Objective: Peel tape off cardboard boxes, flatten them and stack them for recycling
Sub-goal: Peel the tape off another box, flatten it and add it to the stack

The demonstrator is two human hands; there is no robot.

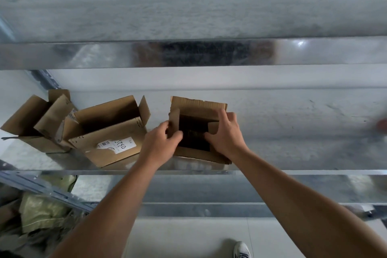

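A small open cardboard box stands on the metal shelf, its flaps up and its inside dark. My left hand pinches the box's left flap between thumb and fingers. My right hand grips the right flap, fingers curled over its edge. To the left stands a larger open box with a white label on its front. A third open box sits at the far left, touching the larger one.
A second metal shelf runs above, close over the boxes. Green sacks lie on the lower level at the left. My shoe shows on the pale floor below. A blurred reddish object sits at the right edge.
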